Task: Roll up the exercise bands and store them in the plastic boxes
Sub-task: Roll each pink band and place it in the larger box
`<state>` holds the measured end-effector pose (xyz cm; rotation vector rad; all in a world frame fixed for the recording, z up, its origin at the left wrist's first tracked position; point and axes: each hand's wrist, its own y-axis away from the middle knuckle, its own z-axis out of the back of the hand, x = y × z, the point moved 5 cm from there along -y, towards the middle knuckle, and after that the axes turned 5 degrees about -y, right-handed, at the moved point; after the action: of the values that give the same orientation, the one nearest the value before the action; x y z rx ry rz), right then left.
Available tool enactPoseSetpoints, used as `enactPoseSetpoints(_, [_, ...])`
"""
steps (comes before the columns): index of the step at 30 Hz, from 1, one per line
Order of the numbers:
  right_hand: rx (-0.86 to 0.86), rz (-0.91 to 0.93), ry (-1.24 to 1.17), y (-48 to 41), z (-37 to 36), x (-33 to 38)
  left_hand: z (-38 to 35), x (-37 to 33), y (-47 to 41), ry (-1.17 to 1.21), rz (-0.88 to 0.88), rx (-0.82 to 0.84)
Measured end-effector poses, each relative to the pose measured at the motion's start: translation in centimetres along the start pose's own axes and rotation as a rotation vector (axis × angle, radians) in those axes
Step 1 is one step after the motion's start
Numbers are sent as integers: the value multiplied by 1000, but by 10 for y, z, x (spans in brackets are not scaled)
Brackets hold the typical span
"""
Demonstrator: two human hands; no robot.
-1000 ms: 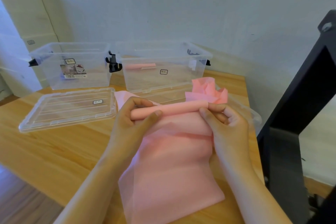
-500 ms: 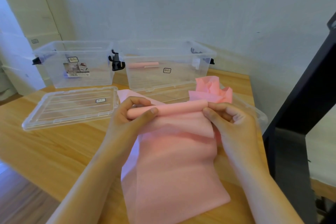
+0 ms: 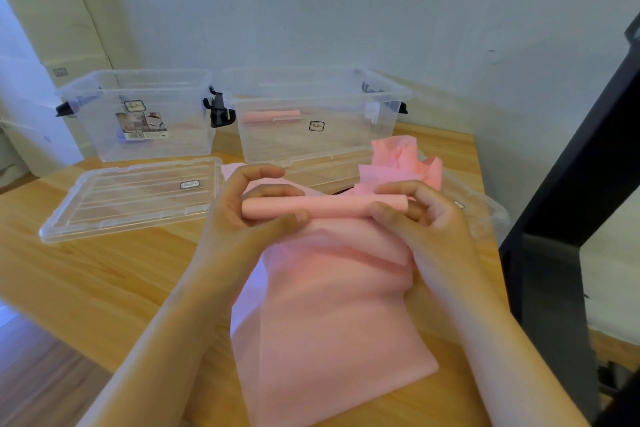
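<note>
A pink exercise band [image 3: 332, 315] lies along the wooden table [image 3: 104, 274] toward me, its far end wound into a tight roll [image 3: 329, 206]. My left hand [image 3: 249, 215] grips the roll's left end, thumb under and fingers curled over. My right hand [image 3: 419, 215] pinches the right end the same way. Two clear plastic boxes stand open at the back: the left box [image 3: 138, 114] and the right box [image 3: 315, 114], which holds a rolled pink band [image 3: 270, 116]. A crumpled pink band [image 3: 401, 159] sits behind my right hand.
One clear lid [image 3: 128, 198] lies flat left of my hands; a second lid [image 3: 481, 215] lies partly under the bands at right. A black frame [image 3: 568, 204] stands by the table's right edge. Cardboard boxes [image 3: 52, 10] stack at the back left.
Both hands have turned the roll a little further toward me, taking up more of the flat band. The view has shifted slightly.
</note>
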<state>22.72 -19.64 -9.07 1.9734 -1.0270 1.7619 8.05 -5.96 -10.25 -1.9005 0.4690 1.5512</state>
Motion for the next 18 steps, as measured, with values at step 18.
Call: enactPoseSetpoints(18, [97,37,54,-1,-2,10,8,-7,3,-87,-7,-4])
